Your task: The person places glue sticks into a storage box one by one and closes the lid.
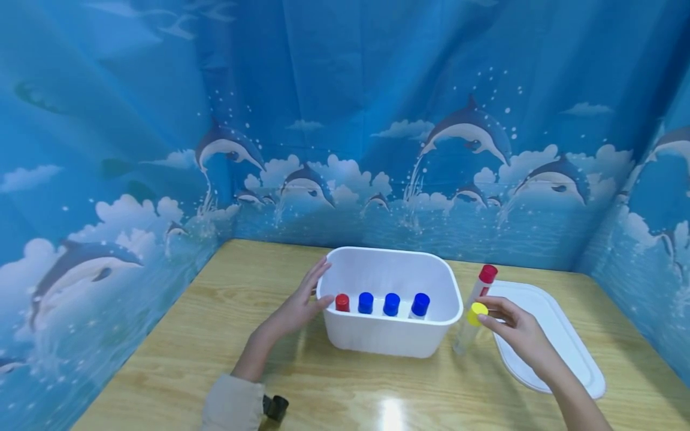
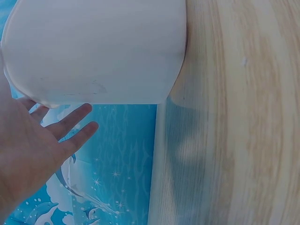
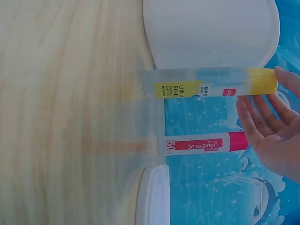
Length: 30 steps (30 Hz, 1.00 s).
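My right hand (image 1: 514,332) pinches the yellow cap of a clear liquid glue bottle (image 3: 197,83) between thumb and fingers. The bottle is upright, its base at or close to the tabletop. Just behind it stands a second liquid glue bottle (image 3: 201,143) with a red cap. My left hand (image 1: 299,302) rests against the left end of a white bin (image 1: 385,338), thumb by the near rim and fingers spread. Inside the bin, along its near wall, one red cap (image 1: 342,302) and three blue caps (image 1: 391,304) show; the wall hides what is below them.
A white lid (image 1: 560,341) lies flat on the wooden table (image 1: 178,353), right of the bin and partly under my right hand. Behind the table hangs a blue dolphin-print curtain (image 1: 334,108). A small black object (image 1: 277,408) is beside my left sleeve.
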Available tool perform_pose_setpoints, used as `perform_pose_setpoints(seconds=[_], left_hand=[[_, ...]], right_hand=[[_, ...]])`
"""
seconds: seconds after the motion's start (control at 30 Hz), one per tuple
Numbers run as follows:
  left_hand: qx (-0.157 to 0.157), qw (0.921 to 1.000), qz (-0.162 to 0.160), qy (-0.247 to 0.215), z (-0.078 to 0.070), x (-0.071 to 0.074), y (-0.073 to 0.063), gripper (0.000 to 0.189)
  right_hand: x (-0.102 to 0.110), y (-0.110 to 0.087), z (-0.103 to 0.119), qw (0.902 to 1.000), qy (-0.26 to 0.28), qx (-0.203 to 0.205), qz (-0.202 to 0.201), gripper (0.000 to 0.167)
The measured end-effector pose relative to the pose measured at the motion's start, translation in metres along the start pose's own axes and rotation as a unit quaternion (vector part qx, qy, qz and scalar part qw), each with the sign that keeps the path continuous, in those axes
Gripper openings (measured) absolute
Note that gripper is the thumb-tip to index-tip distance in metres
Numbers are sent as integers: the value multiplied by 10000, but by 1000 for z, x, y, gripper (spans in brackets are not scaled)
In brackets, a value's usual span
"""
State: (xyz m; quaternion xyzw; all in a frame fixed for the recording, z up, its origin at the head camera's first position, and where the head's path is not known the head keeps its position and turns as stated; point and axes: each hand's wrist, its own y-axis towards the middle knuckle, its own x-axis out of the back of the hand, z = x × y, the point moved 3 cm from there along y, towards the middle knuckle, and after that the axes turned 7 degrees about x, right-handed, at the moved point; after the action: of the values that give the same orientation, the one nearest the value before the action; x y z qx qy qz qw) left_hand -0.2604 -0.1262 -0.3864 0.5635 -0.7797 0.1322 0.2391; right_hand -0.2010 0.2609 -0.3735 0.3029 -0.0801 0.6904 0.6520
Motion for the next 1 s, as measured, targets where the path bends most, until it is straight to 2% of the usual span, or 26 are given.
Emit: perform_pose_setpoints(seconds=[0.23,0.63,1.0], left_hand=[[18,10000,-27,66,0,1,0,67],[-10,10000,8,-28,-1,0,0,65],[11,10000,-2,32,-1,0,0,65]], right_hand=[[-3,-1,-2,9996,208,187,-84,44],[-1,0,-2,9997,-29,4,-233,42],[15,6,27,9968,-447,428,-499,37]])
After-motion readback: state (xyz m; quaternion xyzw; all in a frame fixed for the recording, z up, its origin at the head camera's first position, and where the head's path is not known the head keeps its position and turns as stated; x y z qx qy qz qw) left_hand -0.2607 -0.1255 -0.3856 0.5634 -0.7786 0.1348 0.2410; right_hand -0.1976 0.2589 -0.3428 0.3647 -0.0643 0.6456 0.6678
